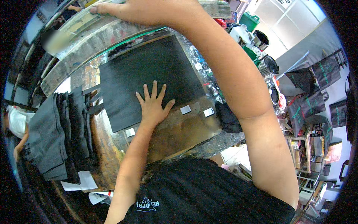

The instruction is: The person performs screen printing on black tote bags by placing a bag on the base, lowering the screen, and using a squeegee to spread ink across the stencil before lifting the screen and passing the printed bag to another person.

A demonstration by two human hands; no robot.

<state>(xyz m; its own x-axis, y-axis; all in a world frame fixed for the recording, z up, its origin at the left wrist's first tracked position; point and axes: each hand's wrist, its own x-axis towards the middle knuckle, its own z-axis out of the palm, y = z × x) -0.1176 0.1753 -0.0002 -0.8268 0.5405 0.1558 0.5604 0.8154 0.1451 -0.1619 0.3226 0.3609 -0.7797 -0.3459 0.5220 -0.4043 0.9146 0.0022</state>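
A flat black fabric bag (123, 89) lies on the worktable, its handle straps reaching out on the left. My left hand (152, 106) rests palm down on its near part, fingers spread and holding nothing. Up at the top edge, my right hand (149, 12) reaches across at a long wooden frame (108, 42) beyond the bag. Its thumb stretches left over the frame; the other fingers are out of view, so a grip cannot be made out. Small white blocks, one (185, 109) right of my left hand and another (130, 132) by the near left corner, sit along the bag's near side.
A pile of black bags (56, 130) hangs over the table's left side, with a person in white beyond it. Cans (268, 66) and a green jug (249, 21) stand at the far right. More black bags (326, 72) hang on the right, above a shelf rack (302, 153).
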